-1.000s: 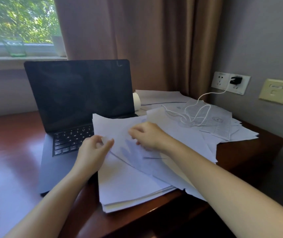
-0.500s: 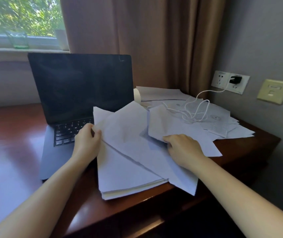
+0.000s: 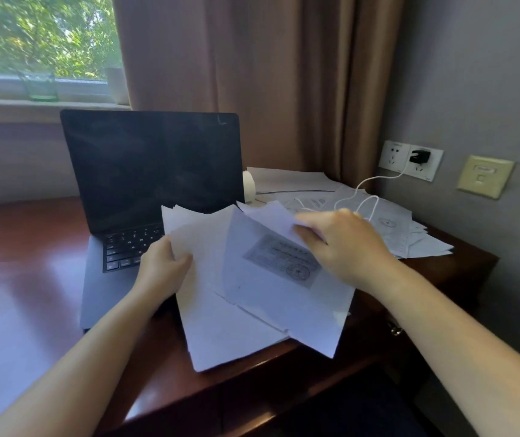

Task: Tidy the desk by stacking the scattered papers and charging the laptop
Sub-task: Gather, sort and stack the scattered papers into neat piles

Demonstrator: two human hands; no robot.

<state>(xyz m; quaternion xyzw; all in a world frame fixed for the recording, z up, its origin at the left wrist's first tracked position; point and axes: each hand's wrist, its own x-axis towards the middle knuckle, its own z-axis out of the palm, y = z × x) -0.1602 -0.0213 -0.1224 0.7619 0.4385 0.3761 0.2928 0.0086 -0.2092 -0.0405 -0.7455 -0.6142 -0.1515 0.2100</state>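
Note:
An open dark laptop [image 3: 145, 171] with a black screen stands on the wooden desk [image 3: 25, 257]. A rough stack of white papers [image 3: 227, 323] lies to its right, overlapping the desk's front edge. My left hand [image 3: 162, 268] grips the stack's left edge. My right hand [image 3: 343, 244] pinches a loose sheet [image 3: 271, 220] above a printed page [image 3: 283, 263] on top of the stack. More scattered papers [image 3: 410, 234] lie at the back right. A white charging cable [image 3: 362, 197] lies coiled on them and runs to a black plug [image 3: 419, 156] in the wall socket.
A white roll [image 3: 248, 186] sits behind the laptop's right edge. Brown curtains [image 3: 252, 74] hang behind the desk. A green glass [image 3: 40, 86] stands on the window sill. A beige wall plate [image 3: 485, 175] is right of the sockets.
My right hand has moved from the stack's near right up and back to the scattered pile, and now lifts a sheet there. A printed page now shows on top. My left hand stays at the stack's left edge.

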